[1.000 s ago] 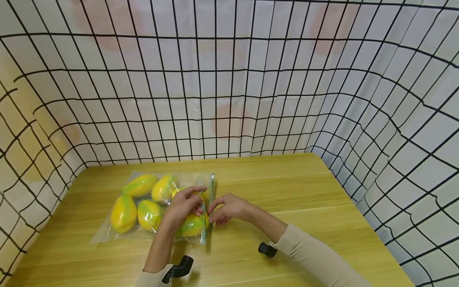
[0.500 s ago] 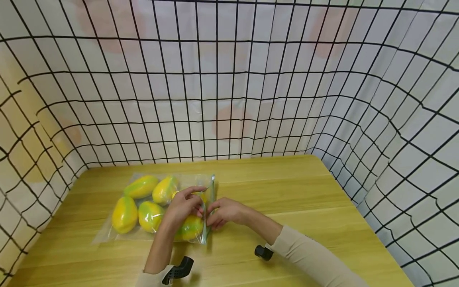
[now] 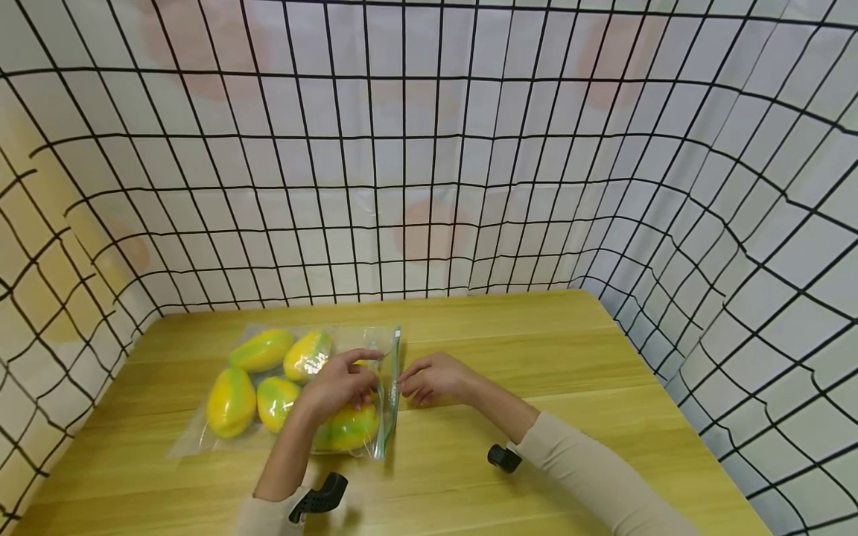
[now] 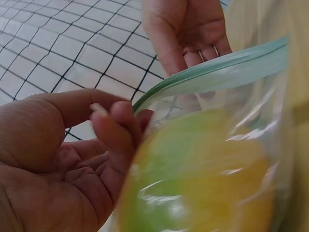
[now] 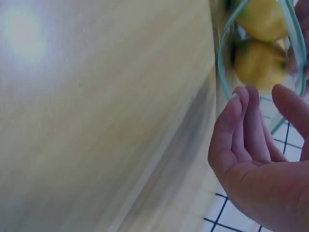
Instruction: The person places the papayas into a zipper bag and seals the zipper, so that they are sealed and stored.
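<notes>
A clear zip bag [image 3: 208, 439] with a teal zip strip [image 3: 392, 402] lies on the table, its mouth facing right. Inside are several yellow-green mangoes [image 3: 231, 402], one of them [image 4: 203, 174] close behind the mouth. My left hand [image 3: 338, 387] is over the mouth end, curled fingers [image 4: 113, 130] gripping the bag's edge while the index finger stretches out. In the right wrist view the mouth gapes, showing mangoes [image 5: 260, 63] within. Just right of the strip is my right hand [image 3: 436, 378], thumb and fingers apart, nothing held between them.
The wooden table [image 3: 536, 350] extends to the right of the bag. A black wire grid [image 3: 436, 186] with white sheeting behind it borders the back and sides. Each sleeve carries a small black wrist camera [image 3: 504, 458].
My right hand has drawn back from the bag's mouth, up and to the right. The mango nearest the mouth sits slightly further left, and my left hand has shifted a little left.
</notes>
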{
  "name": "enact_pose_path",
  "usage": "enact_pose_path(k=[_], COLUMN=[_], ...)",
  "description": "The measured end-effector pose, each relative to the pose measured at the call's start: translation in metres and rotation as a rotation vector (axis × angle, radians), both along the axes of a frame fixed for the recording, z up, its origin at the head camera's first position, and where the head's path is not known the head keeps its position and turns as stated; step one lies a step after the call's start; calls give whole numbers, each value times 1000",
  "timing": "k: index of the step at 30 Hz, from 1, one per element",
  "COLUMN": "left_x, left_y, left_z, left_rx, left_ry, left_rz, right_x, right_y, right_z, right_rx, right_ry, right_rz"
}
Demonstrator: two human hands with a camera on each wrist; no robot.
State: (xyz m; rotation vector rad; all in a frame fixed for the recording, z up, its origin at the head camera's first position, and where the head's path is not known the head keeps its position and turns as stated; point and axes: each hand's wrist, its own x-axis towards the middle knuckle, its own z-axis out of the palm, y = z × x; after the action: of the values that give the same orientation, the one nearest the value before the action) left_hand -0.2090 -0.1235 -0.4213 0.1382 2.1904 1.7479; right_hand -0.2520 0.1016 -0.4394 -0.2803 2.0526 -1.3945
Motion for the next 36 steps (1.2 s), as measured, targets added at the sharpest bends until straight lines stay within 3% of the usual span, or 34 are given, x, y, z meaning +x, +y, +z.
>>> enact_pose_path(k=[3, 9, 14, 19, 24, 30, 36], left_x=[-7, -28, -49, -68, -85, -102, -111], left_y=[-4, -6, -2, 4, 11, 19, 21], left_z=[7, 21, 31, 37, 33, 22, 13], left_rx=[-67, -154, -237, -406, -547, -520, -509], left_ry=[3, 4, 62, 142, 218, 254, 255], left_rz=[-33, -4, 12, 14, 46, 82, 107], right_x=[-4, -12, -20, -27, -29, -33, -40], right_y=[3, 5, 4, 0, -9, -17, -24], right_z=[1, -1, -3, -5, -6, -10, -19], right_rx=[6, -23, -35, -49, -65, -103, -130], right_ry=[14, 9, 18, 37, 67, 63, 51], right_rz=[-56, -164, -244, -309, -370, -414, -448])
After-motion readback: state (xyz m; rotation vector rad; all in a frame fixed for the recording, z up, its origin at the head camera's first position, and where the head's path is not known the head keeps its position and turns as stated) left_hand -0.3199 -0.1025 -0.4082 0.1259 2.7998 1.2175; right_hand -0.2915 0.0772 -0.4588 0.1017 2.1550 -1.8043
